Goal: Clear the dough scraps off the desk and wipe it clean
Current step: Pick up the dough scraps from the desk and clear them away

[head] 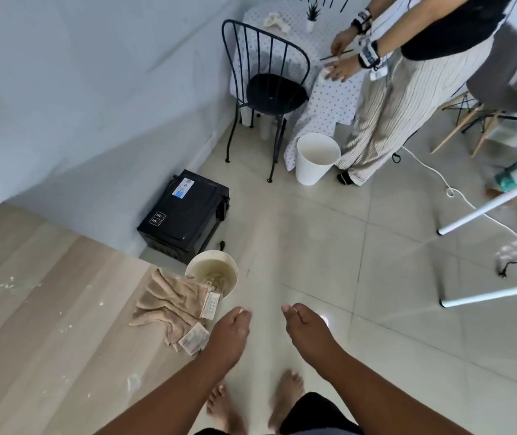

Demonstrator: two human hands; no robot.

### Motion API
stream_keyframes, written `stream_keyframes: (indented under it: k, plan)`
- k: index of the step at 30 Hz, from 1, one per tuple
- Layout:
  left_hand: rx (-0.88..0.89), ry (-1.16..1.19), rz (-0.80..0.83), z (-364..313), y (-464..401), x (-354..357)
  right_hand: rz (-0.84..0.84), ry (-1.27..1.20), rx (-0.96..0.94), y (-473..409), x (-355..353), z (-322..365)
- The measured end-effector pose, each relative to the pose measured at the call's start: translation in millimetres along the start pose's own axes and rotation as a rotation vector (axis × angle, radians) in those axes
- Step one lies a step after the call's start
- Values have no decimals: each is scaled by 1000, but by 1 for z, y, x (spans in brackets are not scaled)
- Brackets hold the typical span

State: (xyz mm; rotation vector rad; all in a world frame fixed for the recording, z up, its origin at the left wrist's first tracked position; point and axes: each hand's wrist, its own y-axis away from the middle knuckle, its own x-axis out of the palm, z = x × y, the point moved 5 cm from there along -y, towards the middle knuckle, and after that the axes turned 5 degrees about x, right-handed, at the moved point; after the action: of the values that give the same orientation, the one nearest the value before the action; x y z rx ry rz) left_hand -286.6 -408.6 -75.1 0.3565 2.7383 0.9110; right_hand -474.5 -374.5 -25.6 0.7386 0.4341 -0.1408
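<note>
head | black case (185, 215) label: "3", "5"; cloth (169, 304) tags unreadable

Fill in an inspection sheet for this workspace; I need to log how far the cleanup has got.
Surface: wooden desk carries scattered pale dough scraps.
Job's things: beige cloth lies crumpled at the desk's edge, paper tags attached; a cream bin beside the desk holds scraps.
Clutter: black case on the floor by the wall.
Grippers: left hand and right hand hang over the floor, fingers curled, holding nothing visible.
Cables: white cord snakes across the tiles.
Surroundings: another person at a polka-dot table, black chair, second white bin.
</note>
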Motion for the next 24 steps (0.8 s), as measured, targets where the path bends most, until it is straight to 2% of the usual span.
stream_keyframes:
  k: [2,5,12,19,24]
  plan:
    - [-27,-20,-16,-7,-10,3,6,10,1,-16,-4,5]
    - [29,-67,-56,-16,-23,4,33,34,-5,-46,-9,12]
    - [-90,97,-183,-20,-47,17,216,146,-51,-120,-10,28]
    - [-258,436,-380,-11,-71,42,390,268,-12,-196,-2,10]
    - [-288,501,-507,-8,-90,63,470,289,41,-232,10,-5]
